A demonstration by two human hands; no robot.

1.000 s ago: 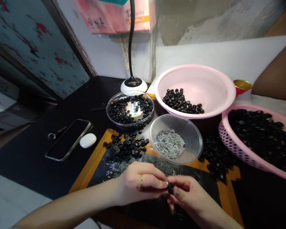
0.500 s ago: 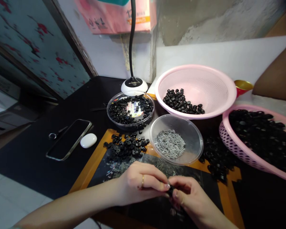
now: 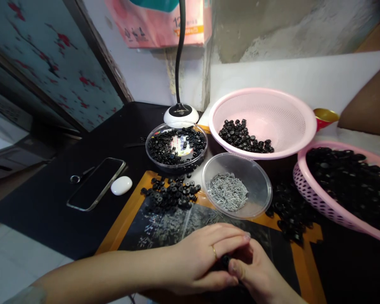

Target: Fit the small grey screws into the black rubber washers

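My left hand [image 3: 205, 257] is at the bottom centre, a gold ring on one finger, its fingers curled over the fingers of my right hand [image 3: 259, 270]. Between them shows a small black part [image 3: 225, 261], which both hands close around; its far side is hidden. Beyond my hands lies a pile of black washers [image 3: 171, 192] on the taped mat. A clear bowl [image 3: 259, 190] of small metal pins [image 3: 228, 192] stands just past my hands. Loose black pieces [image 3: 291, 215] lie to the right of it.
Behind stand a round clear dish [image 3: 150, 156] of black washers, a lamp base [image 3: 181, 113] and a pink basket [image 3: 291, 118]. Another pink basket [image 3: 332, 209], full of black parts, is at the right. A phone [image 3: 95, 185] and a white oval case [image 3: 121, 185] lie left.
My left hand has moved right and its fingers now reach over my right hand's fingers, covering more of the black part. The view has shifted slightly.
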